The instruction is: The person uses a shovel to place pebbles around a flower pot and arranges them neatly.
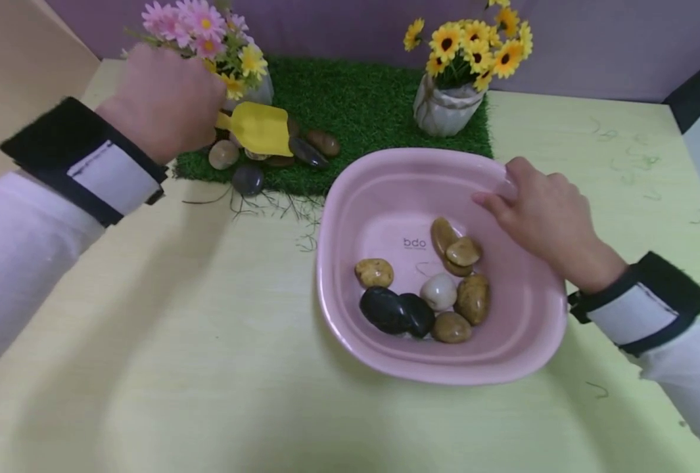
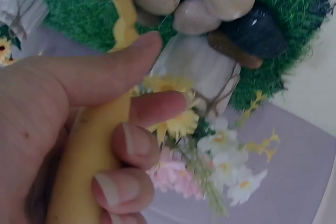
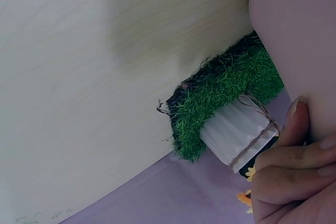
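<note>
My left hand (image 1: 163,98) grips the handle of a small yellow toy shovel (image 1: 261,129), its fingers curled round it in the left wrist view. The shovel's blade hovers over a pile of smooth pebbles, among them a tan pebble (image 1: 223,154) and a dark pebble (image 1: 248,179), at the grass mat's front left. With thumb inside and fingers outside, my right hand (image 1: 551,217) holds the far right rim of a pink basin (image 1: 385,203). Inside it, several wet-looking stones gather in the near half: black stones (image 1: 383,310), a white stone (image 1: 440,292) and brown ones (image 1: 472,299).
An artificial grass mat (image 1: 350,98) runs along the purple back wall (image 1: 338,29). On it stand a pot of yellow flowers (image 1: 447,108) behind the basin and a pot with pink and yellow flowers (image 1: 255,89) beside my left hand. Loose grass strands (image 1: 284,207) lie on the pale wooden table (image 1: 208,368).
</note>
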A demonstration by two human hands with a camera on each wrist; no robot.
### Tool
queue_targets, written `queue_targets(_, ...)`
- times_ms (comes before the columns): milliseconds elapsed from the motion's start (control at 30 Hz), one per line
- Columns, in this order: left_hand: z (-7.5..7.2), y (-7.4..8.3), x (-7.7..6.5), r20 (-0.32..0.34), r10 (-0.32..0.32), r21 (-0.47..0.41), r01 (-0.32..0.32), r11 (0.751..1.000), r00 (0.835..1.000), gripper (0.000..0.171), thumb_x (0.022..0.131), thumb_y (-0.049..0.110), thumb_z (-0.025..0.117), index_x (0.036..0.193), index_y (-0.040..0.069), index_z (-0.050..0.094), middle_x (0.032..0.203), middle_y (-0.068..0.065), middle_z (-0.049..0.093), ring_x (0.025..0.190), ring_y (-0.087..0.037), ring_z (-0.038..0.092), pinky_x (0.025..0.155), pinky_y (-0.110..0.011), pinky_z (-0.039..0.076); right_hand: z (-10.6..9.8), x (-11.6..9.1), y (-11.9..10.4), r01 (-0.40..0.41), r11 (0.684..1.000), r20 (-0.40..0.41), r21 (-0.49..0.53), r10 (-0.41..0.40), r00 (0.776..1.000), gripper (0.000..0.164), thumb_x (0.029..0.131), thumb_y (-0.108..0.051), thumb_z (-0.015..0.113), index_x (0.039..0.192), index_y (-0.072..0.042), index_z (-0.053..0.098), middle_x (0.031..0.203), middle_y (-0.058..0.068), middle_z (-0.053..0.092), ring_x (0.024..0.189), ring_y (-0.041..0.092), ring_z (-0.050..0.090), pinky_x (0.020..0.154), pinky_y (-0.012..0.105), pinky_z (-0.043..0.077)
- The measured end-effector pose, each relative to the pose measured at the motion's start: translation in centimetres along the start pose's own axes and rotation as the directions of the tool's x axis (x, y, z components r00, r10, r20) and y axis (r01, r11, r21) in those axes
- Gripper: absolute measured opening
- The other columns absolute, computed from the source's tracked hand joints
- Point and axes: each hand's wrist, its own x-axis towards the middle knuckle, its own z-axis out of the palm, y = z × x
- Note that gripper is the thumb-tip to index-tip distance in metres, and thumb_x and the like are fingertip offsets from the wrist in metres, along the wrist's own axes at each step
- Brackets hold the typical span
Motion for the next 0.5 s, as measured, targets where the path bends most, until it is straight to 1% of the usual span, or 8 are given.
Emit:
queue_targets(33, -0.1, -0.2, 0.0, -0.004, -0.008, 0.009, 0.008, 1.000, 1.000, 0.031, 0.084, 0.004, 0.056, 0.055, 0.005, 0.045, 0.049, -0.003, 0.037, 0.048, -0.019, 0.039, 0.045, -0.032, 0.038, 0.0, 0.0, 0.0, 0.000, 1.000, 0.001, -0.001, 0.000, 1.000, 0.044, 0.096, -0.042, 0.060, 0.097, 0.000, 0.048, 0.061, 0.012, 0.044, 0.047, 0.026, 0.047, 0.038, 0.035, 0.034)
queue_targets(133, -0.2, -0.7, -0.1, -0.014, -0.039, 0.019, 0.039, 0.999, 0.999, 0.027, 0.083, 0.002, 0.052, 0.056, 0.003, 0.046, 0.049, -0.004, 0.038, 0.048, -0.020, 0.039, 0.046, -0.033, 0.038, 0.0, 0.0, 0.0, 0.002, 1.000, -0.001, -0.003, -0.002, 1.000, 0.044, 0.096, -0.042, 0.061, 0.097, 0.000, 0.048, 0.061, 0.012, 0.043, 0.047, 0.026, 0.047, 0.038, 0.035, 0.034)
queue_targets(233, -0.3, -1.1, -0.1, -0.018, -0.075, 0.015, 0.076, 0.997, 0.997, 0.027, 0.086, 0.006, 0.054, 0.060, 0.002, 0.048, 0.050, -0.004, 0.038, 0.048, -0.021, 0.040, 0.047, -0.034, 0.039, 0.0, 0.0, 0.1, 0.005, 1.000, -0.002, -0.004, -0.005, 1.000, 0.043, 0.096, -0.042, 0.061, 0.096, 0.000, 0.048, 0.060, 0.012, 0.043, 0.047, 0.026, 0.046, 0.038, 0.035, 0.034)
queue_targets(333, -0.6, -1.1, 0.0, -0.045, -0.105, -0.002, 0.105, 0.994, 0.993, 0.027, 0.087, 0.010, 0.056, 0.064, 0.001, 0.049, 0.051, -0.006, 0.039, 0.049, -0.022, 0.041, 0.048, -0.036, 0.038, 0.0, 0.0, 0.1, 0.008, 1.000, -0.005, -0.005, -0.008, 1.000, 0.043, 0.096, -0.041, 0.061, 0.095, 0.000, 0.048, 0.060, 0.012, 0.043, 0.047, 0.026, 0.046, 0.038, 0.035, 0.034)
queue_targets(400, -1.1, -0.8, -0.2, -0.077, -0.113, -0.011, 0.112, 0.994, 0.991, 0.028, 0.089, 0.013, 0.059, 0.068, -0.003, 0.051, 0.053, -0.009, 0.042, 0.049, -0.024, 0.043, 0.048, -0.037, 0.040, 0.0, 0.0, 0.1, 0.008, 1.000, -0.003, -0.004, -0.008, 1.000, 0.043, 0.096, -0.041, 0.061, 0.096, 0.000, 0.049, 0.060, 0.012, 0.044, 0.047, 0.026, 0.047, 0.038, 0.035, 0.034)
queue_targets(433, -1.4, -0.6, -0.3, -0.107, -0.115, -0.014, 0.114, 0.993, 0.988, 0.027, 0.089, 0.012, 0.059, 0.070, -0.005, 0.052, 0.054, -0.012, 0.045, 0.051, -0.026, 0.044, 0.051, -0.040, 0.043, 0.0, 0.0, 0.1, 0.007, 1.000, -0.002, -0.005, -0.007, 1.000, 0.043, 0.096, -0.042, 0.061, 0.096, 0.000, 0.049, 0.061, 0.012, 0.044, 0.047, 0.026, 0.047, 0.038, 0.035, 0.034)
queue_targets(467, -1.7, -0.3, -0.4, -0.136, -0.111, -0.016, 0.110, 0.994, 0.984, 0.026, 0.089, 0.011, 0.059, 0.073, -0.008, 0.053, 0.056, -0.016, 0.048, 0.052, -0.029, 0.046, 0.056, -0.043, 0.046, -0.1, 0.0, 0.1, 0.005, 1.000, -0.001, -0.004, -0.005, 1.000, 0.043, 0.096, -0.042, 0.061, 0.097, 0.000, 0.049, 0.061, 0.012, 0.044, 0.047, 0.026, 0.047, 0.038, 0.035, 0.034)
queue_targets(500, -1.7, -0.1, -0.3, -0.174, -0.109, -0.018, 0.107, 0.994, 0.979, 0.025, 0.090, 0.012, 0.059, 0.079, -0.011, 0.055, 0.062, -0.020, 0.053, 0.056, -0.033, 0.049, 0.063, -0.047, 0.050, -0.1, 0.0, 0.0, 0.003, 1.000, 0.003, -0.003, -0.003, 1.000, 0.044, 0.096, -0.042, 0.061, 0.097, 0.000, 0.049, 0.061, 0.013, 0.045, 0.047, 0.026, 0.047, 0.038, 0.035, 0.035)
